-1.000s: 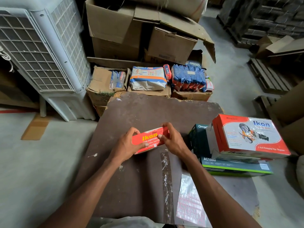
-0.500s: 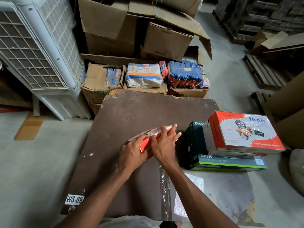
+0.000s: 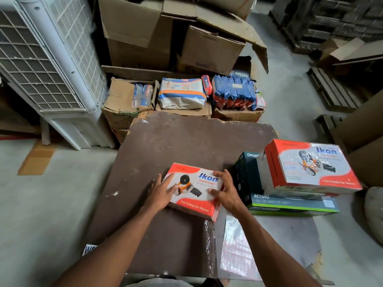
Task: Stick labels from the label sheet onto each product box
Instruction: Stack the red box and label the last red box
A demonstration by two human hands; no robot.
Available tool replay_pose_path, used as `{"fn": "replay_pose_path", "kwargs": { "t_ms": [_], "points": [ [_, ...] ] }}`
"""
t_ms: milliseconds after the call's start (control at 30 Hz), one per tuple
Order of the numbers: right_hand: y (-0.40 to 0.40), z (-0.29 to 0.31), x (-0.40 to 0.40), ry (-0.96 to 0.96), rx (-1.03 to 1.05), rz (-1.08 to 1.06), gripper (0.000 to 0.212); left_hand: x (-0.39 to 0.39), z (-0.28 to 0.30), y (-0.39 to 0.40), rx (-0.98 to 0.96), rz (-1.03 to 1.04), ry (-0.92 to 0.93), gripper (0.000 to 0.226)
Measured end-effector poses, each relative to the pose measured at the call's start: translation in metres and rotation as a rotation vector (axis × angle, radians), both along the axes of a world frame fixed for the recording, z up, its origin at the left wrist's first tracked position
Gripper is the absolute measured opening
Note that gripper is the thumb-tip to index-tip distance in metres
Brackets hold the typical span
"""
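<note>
A small red and white Ikon box (image 3: pixel 194 188) lies flat, printed face up, on the brown board (image 3: pixel 186 146). My left hand (image 3: pixel 160 192) rests on the box's left edge, fingers spread. At the box's right edge, my right hand (image 3: pixel 227 192) curls its thumb and fingers around the side. The label sheet (image 3: pixel 236 254), glossy with a grid of small red labels, lies on the board near me, right of my right forearm. A larger Ikon box (image 3: pixel 310 166) sits on a stack at the right, over a dark green Omada box (image 3: pixel 290 203).
A white air cooler (image 3: pixel 47 65) stands at the far left. Cardboard cartons (image 3: pixel 165 36) and packets of goods (image 3: pixel 182 94) crowd the board's far edge. Wooden pallets (image 3: pixel 333 90) and cardboard (image 3: pixel 364 129) lie to the right. A strip of clear tape (image 3: pixel 209 245) runs along the board.
The small Ikon box was held on edge between both hands; it has been turned and laid flat, face up, on the board. The view has shifted slightly.
</note>
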State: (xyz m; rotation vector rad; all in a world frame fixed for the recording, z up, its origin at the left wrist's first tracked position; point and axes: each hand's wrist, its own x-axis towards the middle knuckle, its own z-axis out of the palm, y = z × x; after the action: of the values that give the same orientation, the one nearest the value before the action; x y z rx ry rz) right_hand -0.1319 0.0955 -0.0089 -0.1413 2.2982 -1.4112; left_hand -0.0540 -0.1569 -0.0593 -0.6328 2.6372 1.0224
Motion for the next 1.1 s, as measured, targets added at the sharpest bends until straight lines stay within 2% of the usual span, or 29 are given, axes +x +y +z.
{"fn": "replay_pose_path", "kwargs": {
  "t_ms": [133,233,300,467,633,833,1100],
  "points": [
    [0.003,-0.010,0.003,-0.078,-0.045,0.034,0.061,-0.004,-0.010,-0.001,0.112,0.028,0.015,0.067],
    [0.001,-0.023,0.010,0.050,0.037,-0.057,0.056,0.004,-0.015,0.000,0.056,0.037,0.008,0.065],
    [0.000,-0.043,0.019,0.070,0.112,-0.090,0.054,0.010,-0.017,0.003,0.015,0.030,0.014,0.066],
    [-0.005,-0.052,0.035,-0.040,0.119,-0.134,0.057,0.015,-0.014,0.012,-0.030,0.043,0.018,0.064],
    [-0.006,-0.049,0.039,-0.084,0.115,-0.126,0.069,0.023,-0.005,0.012,0.087,0.019,-0.005,0.070],
    [-0.007,-0.020,0.016,0.029,0.121,-0.081,0.060,0.030,0.028,0.014,0.130,0.062,0.073,0.077],
    [-0.013,0.073,-0.036,0.187,0.035,0.022,0.054,0.002,0.119,0.016,0.156,0.217,0.317,0.074]
  ]
}}
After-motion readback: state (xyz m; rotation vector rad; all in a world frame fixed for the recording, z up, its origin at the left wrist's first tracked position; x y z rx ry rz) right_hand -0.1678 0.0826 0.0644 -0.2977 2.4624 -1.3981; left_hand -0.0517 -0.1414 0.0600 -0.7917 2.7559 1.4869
